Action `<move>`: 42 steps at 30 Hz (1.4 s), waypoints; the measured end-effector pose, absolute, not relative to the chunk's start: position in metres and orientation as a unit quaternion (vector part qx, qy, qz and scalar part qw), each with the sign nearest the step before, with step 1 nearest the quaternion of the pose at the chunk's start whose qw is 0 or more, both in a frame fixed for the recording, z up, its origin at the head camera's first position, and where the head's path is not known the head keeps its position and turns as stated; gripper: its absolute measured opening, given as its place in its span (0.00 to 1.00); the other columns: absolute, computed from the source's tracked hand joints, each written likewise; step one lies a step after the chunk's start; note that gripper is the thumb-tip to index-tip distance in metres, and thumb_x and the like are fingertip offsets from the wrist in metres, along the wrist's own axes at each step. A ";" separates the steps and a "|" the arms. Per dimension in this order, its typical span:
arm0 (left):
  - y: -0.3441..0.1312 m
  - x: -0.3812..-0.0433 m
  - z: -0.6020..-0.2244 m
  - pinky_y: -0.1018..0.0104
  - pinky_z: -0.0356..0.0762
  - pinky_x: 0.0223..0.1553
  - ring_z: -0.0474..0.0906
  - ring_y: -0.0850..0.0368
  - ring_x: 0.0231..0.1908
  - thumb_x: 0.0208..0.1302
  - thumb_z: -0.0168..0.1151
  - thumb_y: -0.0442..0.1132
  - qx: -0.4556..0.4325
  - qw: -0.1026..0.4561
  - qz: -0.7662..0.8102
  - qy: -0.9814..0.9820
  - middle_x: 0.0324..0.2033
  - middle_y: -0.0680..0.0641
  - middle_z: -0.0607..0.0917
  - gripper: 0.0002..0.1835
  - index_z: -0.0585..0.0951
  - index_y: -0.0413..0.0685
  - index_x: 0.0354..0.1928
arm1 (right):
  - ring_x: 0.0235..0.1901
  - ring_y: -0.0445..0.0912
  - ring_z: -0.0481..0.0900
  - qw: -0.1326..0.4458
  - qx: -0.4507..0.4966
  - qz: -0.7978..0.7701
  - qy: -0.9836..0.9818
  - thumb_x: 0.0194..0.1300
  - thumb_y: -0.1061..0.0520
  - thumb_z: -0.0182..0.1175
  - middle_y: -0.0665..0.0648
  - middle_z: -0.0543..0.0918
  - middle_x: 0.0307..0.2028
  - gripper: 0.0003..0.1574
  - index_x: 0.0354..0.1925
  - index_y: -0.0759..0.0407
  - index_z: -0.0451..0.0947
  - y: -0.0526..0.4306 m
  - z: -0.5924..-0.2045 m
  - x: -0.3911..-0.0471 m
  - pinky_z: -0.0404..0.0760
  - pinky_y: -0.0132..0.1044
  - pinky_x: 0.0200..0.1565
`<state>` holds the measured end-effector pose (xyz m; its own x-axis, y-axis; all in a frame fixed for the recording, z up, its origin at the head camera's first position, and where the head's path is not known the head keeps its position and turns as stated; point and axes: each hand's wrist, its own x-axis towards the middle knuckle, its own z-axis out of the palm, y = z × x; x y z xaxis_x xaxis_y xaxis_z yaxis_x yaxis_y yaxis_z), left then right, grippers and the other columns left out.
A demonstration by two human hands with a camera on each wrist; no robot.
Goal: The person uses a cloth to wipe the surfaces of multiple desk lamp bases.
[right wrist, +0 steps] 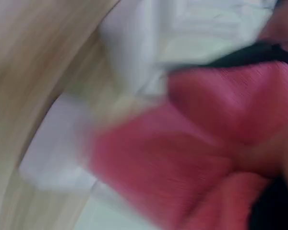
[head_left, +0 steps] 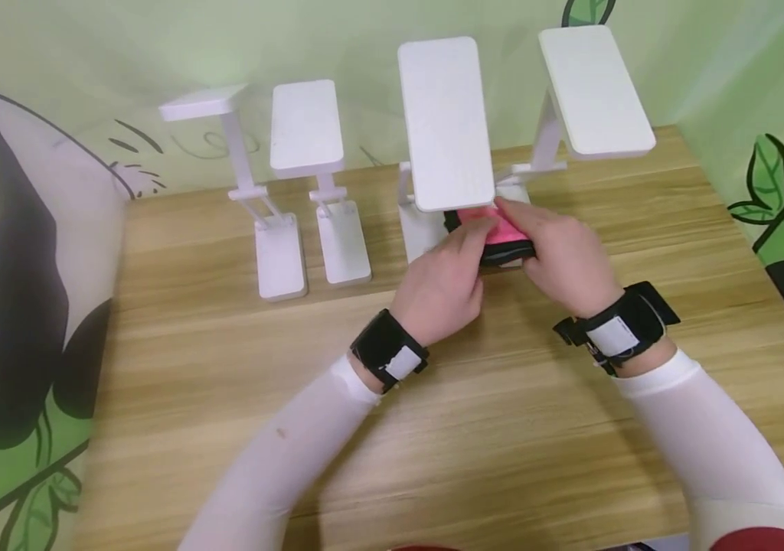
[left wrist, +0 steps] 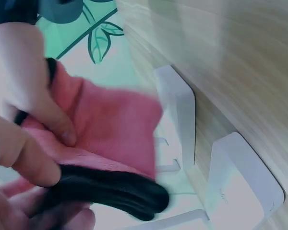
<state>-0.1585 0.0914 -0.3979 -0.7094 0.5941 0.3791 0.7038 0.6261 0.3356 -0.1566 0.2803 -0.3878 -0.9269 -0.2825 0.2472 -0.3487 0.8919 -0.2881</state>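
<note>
A pink cloth with black edging point(head_left: 498, 223) is held over the bases of the two right-hand white phone stands. My left hand point(head_left: 442, 287) pinches its near left side, fingers and thumb curled at the black edge. On the other side, my right hand point(head_left: 566, 254) grips the cloth's right edge. In the left wrist view the pink fabric point(left wrist: 115, 124) spreads out in front of the fingers, with a thick black band below it. The right wrist view is blurred. The tilted top plate of a larger phone stand point(head_left: 447, 122) hides the cloth's far part.
Another larger phone stand point(head_left: 599, 92) stands at the back right. Two smaller white phone stands point(head_left: 305, 126) point(head_left: 206, 103) are to the left, their bases on the wooden table point(head_left: 227, 428). Behind them rises a green painted wall point(head_left: 364, 30).
</note>
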 end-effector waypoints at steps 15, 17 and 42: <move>0.130 -0.212 -0.407 0.67 0.73 0.24 0.72 0.58 0.24 0.68 0.47 0.45 -0.308 0.027 -0.327 -0.893 0.43 0.45 0.78 0.35 0.47 0.49 0.72 | 0.67 0.64 0.58 -0.032 0.201 0.123 -0.971 0.49 0.72 0.51 0.60 0.61 0.70 0.52 0.70 0.41 0.55 0.323 -0.451 -0.161 0.77 0.59 0.44; 0.141 -0.224 -0.408 0.68 0.78 0.34 0.79 0.58 0.33 0.69 0.46 0.46 -0.296 0.023 -0.364 -0.883 0.57 0.44 0.74 0.35 0.46 0.49 0.72 | 0.65 0.63 0.63 -0.024 0.206 0.126 -0.970 0.50 0.69 0.52 0.60 0.62 0.69 0.50 0.69 0.40 0.57 0.321 -0.450 -0.164 0.78 0.58 0.43; 0.174 -0.270 -0.417 0.69 0.71 0.42 0.77 0.60 0.38 0.69 0.48 0.42 -0.370 0.046 -0.395 -0.840 0.34 0.48 0.83 0.11 0.78 0.46 0.41 | 0.66 0.60 0.61 -0.023 0.164 0.168 -0.972 0.49 0.68 0.54 0.62 0.61 0.69 0.46 0.68 0.51 0.61 0.317 -0.454 -0.199 0.69 0.58 0.59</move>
<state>-0.2703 0.1742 -0.4171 -0.7219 0.5847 0.3701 0.6580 0.4145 0.6287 -0.1991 0.3173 -0.4540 -0.9453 -0.3261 0.0102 -0.3106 0.8900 -0.3337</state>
